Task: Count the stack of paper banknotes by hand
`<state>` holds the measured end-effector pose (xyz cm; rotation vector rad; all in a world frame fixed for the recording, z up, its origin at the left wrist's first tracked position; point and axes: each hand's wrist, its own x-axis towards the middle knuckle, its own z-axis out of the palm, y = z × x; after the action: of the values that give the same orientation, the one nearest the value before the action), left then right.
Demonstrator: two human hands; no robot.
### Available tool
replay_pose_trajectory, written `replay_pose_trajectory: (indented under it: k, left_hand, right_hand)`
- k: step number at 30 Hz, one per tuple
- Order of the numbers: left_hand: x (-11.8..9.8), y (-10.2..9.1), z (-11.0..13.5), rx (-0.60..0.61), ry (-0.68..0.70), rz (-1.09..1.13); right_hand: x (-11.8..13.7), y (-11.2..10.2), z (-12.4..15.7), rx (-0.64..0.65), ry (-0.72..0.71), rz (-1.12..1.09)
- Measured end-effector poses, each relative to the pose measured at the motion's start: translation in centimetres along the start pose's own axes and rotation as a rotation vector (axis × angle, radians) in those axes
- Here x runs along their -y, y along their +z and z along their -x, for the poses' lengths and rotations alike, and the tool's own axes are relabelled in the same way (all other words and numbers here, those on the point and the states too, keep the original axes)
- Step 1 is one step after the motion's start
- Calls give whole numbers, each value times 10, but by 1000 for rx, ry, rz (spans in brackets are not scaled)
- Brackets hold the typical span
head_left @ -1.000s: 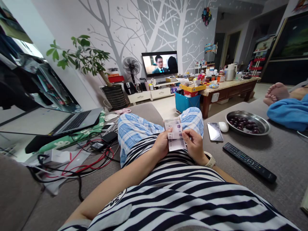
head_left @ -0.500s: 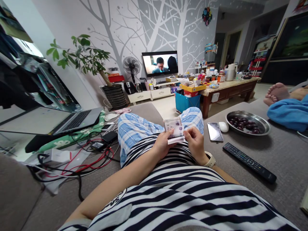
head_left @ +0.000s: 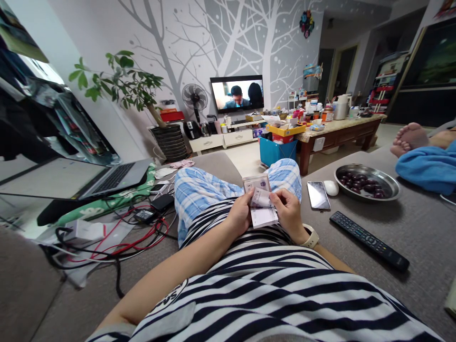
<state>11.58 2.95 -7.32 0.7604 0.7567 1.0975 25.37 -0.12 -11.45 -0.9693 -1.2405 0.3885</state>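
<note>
I count two hands on one wad of banknotes [head_left: 257,190], held over the lap just in front of the two checked knees. The left hand [head_left: 238,216] is closed round the wad's left edge with the thumb on its face. The right hand [head_left: 289,213] pinches the front notes at their right edge. The wad stands roughly on end, its long axis running up and away from the body, while the front notes bend down towards the striped shirt. I cannot count the notes, and the print is too small to read.

On the sofa [head_left: 409,223] to the right lie one phone [head_left: 318,194], one mouse [head_left: 331,187], one metal bowl [head_left: 394,189] of dark fruit and one remote control [head_left: 368,240], which lies on a diagonal. One watch [head_left: 310,236] is on the right wrist. One laptop [head_left: 107,178] sits to the left, its screen cut off by the frame. Another person's feet [head_left: 409,135] show at the right edge, the rest hidden behind a blue cloth [head_left: 427,166]
</note>
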Motion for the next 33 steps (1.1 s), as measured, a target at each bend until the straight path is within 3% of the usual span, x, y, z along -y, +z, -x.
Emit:
replay_pose_trajectory:
  k: [9, 19, 33]
  left_hand:
    - [-3, 4, 3, 5, -39, 28]
    - [-1, -2, 1, 71, -33, 57]
    - [-2, -2, 1, 60, -16, 40]
  right_hand:
    - [11, -2, 3, 1, -208, 48]
    - [9, -1, 5, -13, -155, 2]
    - [7, -1, 6, 0, -161, 8]
